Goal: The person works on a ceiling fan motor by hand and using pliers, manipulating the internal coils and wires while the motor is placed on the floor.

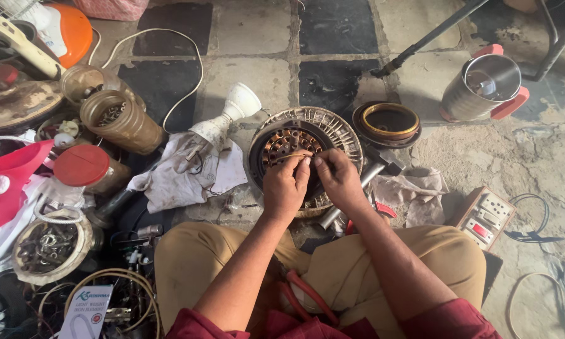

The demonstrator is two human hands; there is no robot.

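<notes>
So both hands are down on a round motor stator (304, 147) sitting on the stone floor right in front of the person's knees, copper windings showing in a ring inside its metal frame. The left hand (284, 188) is pinched on a thin wire (295, 154) running across the windings, fingertips closed on it, and the right hand (337, 177) is bunched up just beside it, fingertips pressed to the same spot; can't tell if it's actually gripping the wire or only touching it. Just right of the stator there's a dark round cap with a brass ring (388, 122), and further out a steel jar with red handles (483, 88) lying tilted. On the left, a grubby white cloth (185, 172), 2 plastic jars of small parts (116, 119) and a red lid (81, 165). A switchboard box (485, 216) sits by the right knee.
</notes>
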